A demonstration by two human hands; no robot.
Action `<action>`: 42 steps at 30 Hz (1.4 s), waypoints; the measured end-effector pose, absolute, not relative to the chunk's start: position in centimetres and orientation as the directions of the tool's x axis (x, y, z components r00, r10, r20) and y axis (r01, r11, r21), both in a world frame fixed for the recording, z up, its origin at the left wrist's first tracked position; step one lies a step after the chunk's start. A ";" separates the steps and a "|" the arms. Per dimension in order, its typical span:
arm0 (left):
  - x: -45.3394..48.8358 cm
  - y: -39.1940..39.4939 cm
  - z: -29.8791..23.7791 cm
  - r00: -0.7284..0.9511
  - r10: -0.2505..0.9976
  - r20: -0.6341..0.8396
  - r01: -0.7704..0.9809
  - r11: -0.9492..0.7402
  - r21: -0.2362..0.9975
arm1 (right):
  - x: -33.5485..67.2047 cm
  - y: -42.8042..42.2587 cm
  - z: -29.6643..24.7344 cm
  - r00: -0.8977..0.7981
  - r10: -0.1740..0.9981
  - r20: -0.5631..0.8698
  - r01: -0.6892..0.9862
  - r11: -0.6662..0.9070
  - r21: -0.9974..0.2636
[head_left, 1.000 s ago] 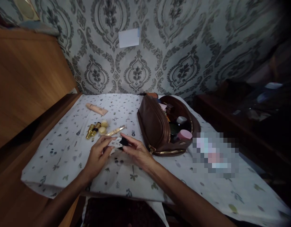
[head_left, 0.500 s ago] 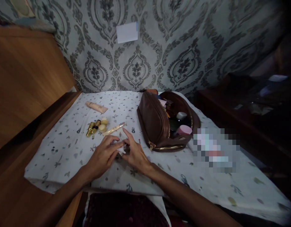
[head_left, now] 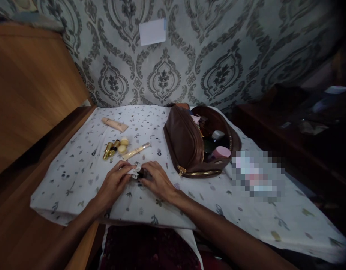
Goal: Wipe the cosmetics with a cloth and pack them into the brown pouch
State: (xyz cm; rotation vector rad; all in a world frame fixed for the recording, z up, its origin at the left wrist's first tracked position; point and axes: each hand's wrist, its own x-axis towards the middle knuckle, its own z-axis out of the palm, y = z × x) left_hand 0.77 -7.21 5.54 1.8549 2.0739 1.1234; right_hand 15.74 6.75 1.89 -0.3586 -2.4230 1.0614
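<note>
My left hand (head_left: 113,183) pinches a crumpled white tissue (head_left: 135,171) over the patterned cloth. Close against it, my right hand (head_left: 157,182) has its fingers curled round a small dark object (head_left: 145,174), mostly hidden, whose kind I cannot make out. Just beyond my hands lies a slim pale tube with a clear end (head_left: 137,151). Left of that are gold-coloured small containers (head_left: 107,150) and two round cream-coloured pieces (head_left: 122,149). A beige squeeze tube (head_left: 115,124) rests farther back.
An unzipped brown cosmetics bag (head_left: 180,140) stands to the right, with a pink-lidded item (head_left: 222,152) and a white cap (head_left: 217,135) inside. Beside it is a pixelated item (head_left: 257,176). A wooden cabinet (head_left: 35,97) borders the left; a patterned wall (head_left: 164,78) rises behind.
My hands have drawn slightly apart. The tissue has shifted left with my left hand, and a dark object now shows at my right fingertips. The view has tilted slightly.
</note>
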 end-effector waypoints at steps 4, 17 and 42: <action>1.0 -7.4 5.5 -0.211 0.913 0.348 0.801 -0.043 0.597 | 16.2 6.7 2.3 -0.871 0.378 0.315 -0.039 0.586 -0.810; 2.3 -6.1 5.8 -0.148 0.906 0.395 0.835 -0.100 0.541 | 16.0 6.6 1.5 -0.840 0.476 0.259 -0.049 0.409 -0.911; 3.2 -4.8 6.0 -0.291 0.808 0.513 0.779 -0.111 0.617 | 15.5 6.5 3.1 -0.848 0.516 -0.119 -0.202 -0.522 -0.829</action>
